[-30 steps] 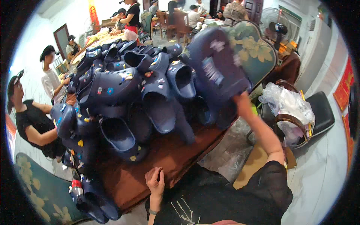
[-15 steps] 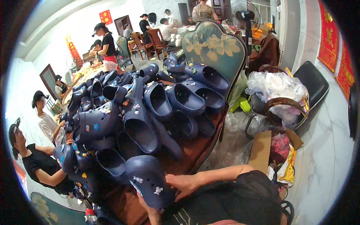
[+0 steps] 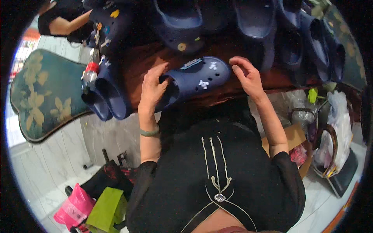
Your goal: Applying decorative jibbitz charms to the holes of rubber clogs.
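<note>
A navy blue clog [image 3: 196, 79] with small white charms on its top lies on its side on the dark wooden table [image 3: 136, 66], near the front edge. My left hand [image 3: 152, 88] grips the clog's heel opening, fingers curled over the rim. My right hand [image 3: 245, 75] hovers at the clog's toe, fingers apart, touching or nearly touching it. A green bangle [image 3: 149, 133] sits on my left wrist.
Many more navy clogs [image 3: 256, 19] are heaped across the table's far side and hang off its left end [image 3: 107, 93]. A green floral chair back [image 3: 42, 97] stands at left. Pink and green bags [image 3: 93, 206] lie on the floor; another person's arm [image 3: 66, 23] at top left.
My head has tilted down toward the table edge. One clog taken from the pile now lies in front of me, my left hand on its heel and my right hand by its toe.
</note>
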{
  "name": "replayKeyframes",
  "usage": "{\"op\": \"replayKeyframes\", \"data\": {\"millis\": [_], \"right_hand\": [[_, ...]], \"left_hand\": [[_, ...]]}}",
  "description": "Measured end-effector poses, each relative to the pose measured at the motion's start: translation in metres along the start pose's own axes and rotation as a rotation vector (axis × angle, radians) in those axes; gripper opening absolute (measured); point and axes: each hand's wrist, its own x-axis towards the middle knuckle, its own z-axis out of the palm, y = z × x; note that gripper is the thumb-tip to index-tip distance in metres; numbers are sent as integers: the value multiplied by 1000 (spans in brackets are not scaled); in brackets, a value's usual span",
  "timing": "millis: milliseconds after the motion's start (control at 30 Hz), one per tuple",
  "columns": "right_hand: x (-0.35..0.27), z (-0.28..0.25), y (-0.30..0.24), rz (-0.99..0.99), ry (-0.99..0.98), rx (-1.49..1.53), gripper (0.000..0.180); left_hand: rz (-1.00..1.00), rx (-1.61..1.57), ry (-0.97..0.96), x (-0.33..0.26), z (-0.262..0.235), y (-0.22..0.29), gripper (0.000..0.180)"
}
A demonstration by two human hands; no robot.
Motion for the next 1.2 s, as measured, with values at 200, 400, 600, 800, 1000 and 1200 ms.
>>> {"op": "replayKeyframes", "data": {"millis": [200,400,600,800,1000,1200], "right_hand": [[20,27,4,-139,-216,-260,48],[35,29,-9,-54,-487,-239,57],[32,30,-13,-195,-441,-544,48],[23,48,-16,-391,-252,-808,35],[33,53,-9,-266,-111,-861,19],[51,34,-4,56,-135,-401,27]], "left_hand": [[-324,-346,252,-35,-17,39,22],[-402,-558,-188,-21,12,78,31],[-404,-1019,-188,-14,24,70,34],[-397,-890,-201,-14,23,67,27],[-352,-850,-217,-22,23,65,34],[-352,-947,-180,-32,28,65,35]]}}
